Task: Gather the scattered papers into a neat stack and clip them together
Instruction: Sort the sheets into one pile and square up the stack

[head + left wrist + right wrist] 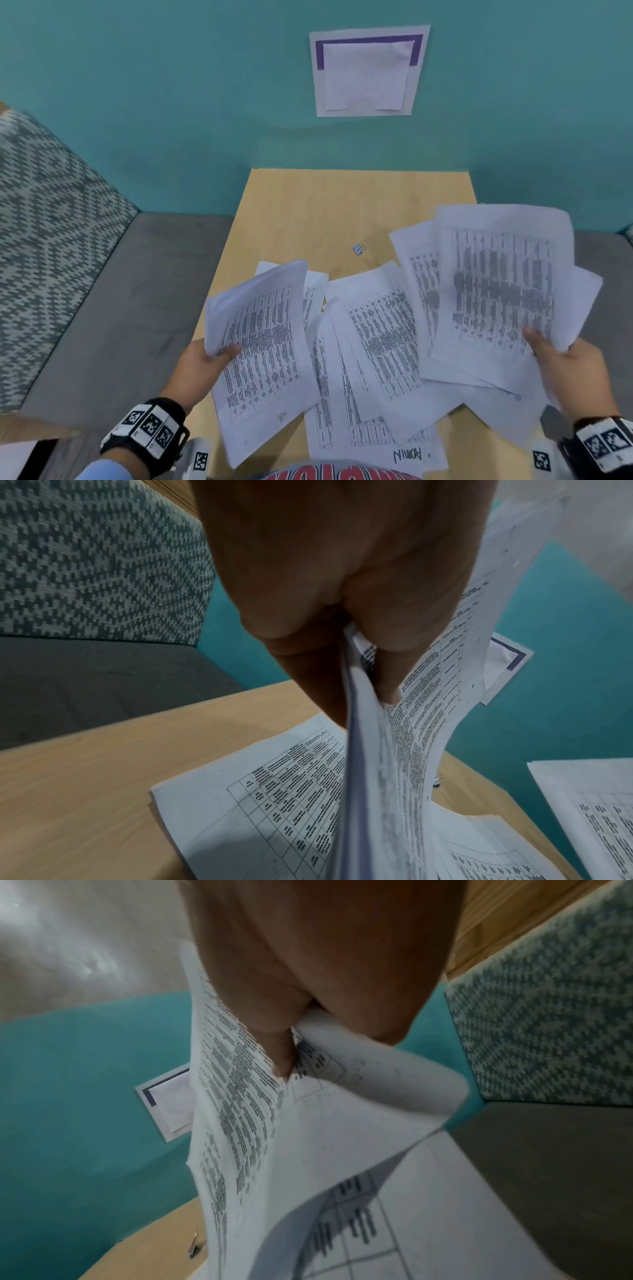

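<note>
Printed table sheets lie scattered over the wooden table (291,212). My left hand (205,359) pinches a small bundle of sheets (263,342) lifted off the table, thumb on top; the left wrist view shows the bundle (373,777) edge-on between thumb and fingers. My right hand (561,356) grips another raised bundle (500,284) by its lower right corner, seen curling in the right wrist view (274,1137). More loose sheets (373,359) overlap on the table between my hands. A small binder clip (358,249) lies on bare wood behind them, also visible as the clip (194,1244).
A teal wall (171,102) stands right behind the table, with a paper notice (368,72) stuck on it. Grey bench seats (120,308) flank the table, with a patterned cushion (44,222) at the left. The table's far half is bare wood.
</note>
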Tool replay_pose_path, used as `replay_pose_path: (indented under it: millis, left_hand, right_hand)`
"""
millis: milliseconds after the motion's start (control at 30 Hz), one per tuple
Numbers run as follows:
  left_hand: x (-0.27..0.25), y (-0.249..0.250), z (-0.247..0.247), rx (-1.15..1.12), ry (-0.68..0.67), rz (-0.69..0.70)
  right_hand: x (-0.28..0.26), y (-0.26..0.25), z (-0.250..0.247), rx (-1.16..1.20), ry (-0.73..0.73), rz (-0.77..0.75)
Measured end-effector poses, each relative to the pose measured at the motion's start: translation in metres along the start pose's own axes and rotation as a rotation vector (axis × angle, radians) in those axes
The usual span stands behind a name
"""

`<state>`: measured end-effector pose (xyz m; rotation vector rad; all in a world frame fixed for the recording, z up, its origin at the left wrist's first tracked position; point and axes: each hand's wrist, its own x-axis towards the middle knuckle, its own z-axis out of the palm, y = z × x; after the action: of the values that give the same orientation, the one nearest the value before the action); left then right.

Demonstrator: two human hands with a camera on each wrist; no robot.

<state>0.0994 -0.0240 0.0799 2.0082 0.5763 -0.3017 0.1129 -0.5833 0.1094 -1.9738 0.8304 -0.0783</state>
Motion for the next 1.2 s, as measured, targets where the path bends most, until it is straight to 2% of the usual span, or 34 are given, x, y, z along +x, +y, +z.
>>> replay_pose_path:
  millis: [67,200,333,400,500,633,733,867,967,1067,1200]
  left_hand:
    - [-0.002,0.001,0.000,-0.010,0.004,0.002]
    - [-0.005,-0.002,-0.005,-0.023,0.020,-0.009]
    - [-0.010,-0.005,-0.012,-0.025,0.038,-0.019]
    - [-0.012,-0.005,-0.016,-0.032,0.056,-0.027]
    - [-0.017,-0.007,-0.020,-0.065,0.064,-0.039]
    - [-0.020,-0.011,-0.020,-0.091,0.076,-0.058]
    - [-0.018,-0.017,-0.026,-0.101,0.085,-0.083]
    - [-0.014,-0.026,-0.032,-0.142,0.095,-0.093]
    - [-0.012,-0.031,-0.034,-0.127,0.113,-0.088]
    - [-0.011,-0.032,-0.032,-0.119,0.116,-0.090]
    - [-0.012,-0.028,-0.030,-0.126,0.099,-0.084]
  right_hand:
    - [0.002,-0.007,-0.002,-0.004,0.007,-0.017]
    - [0.004,-0.020,0.005,-0.069,-0.098,-0.039]
    - [0.006,-0.032,0.025,-0.051,-0.052,-0.078]
    - [0.007,-0.033,0.042,-0.053,-0.154,-0.067]
    - [0.006,-0.020,0.079,-0.212,-0.348,-0.053]
    - [0.000,-0.010,0.119,-0.369,-0.475,-0.039]
    - [-0.006,-0.037,0.123,-0.327,-0.493,-0.112]
    - [-0.024,-0.095,0.091,-0.147,-0.484,-0.208]
    - [-0.013,-0.114,0.074,0.120,-0.577,-0.099]
    - [0.011,-0.094,0.087,-0.018,-0.574,-0.024]
    - [0.023,-0.027,0.136,-0.329,-0.581,0.001]
